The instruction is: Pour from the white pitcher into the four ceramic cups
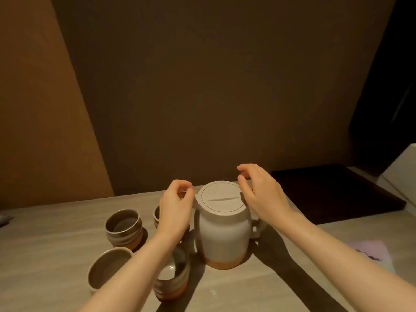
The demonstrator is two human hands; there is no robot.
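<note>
The white pitcher (221,235) with a brown base stands upright mid-table, its flat lid (219,199) on and its handle (256,226) to the right. My left hand (176,206) hovers at the lid's left edge, fingers curled with thumb and fingertip together, nothing visibly held. My right hand (258,194) floats over the lid's right rim with relaxed, curved fingers. Left of the pitcher stand ceramic cups: a back-left cup (123,228), a cup (156,216) mostly hidden behind my left hand, a front-left cup (108,269), and a front-right cup (172,275) under my left forearm.
A dark tray (337,194) lies at the back right, with a white box (403,176) beyond it. A pale purple paper (371,251) lies on the table (45,244) near my right forearm. A brown wall rises just behind the pitcher.
</note>
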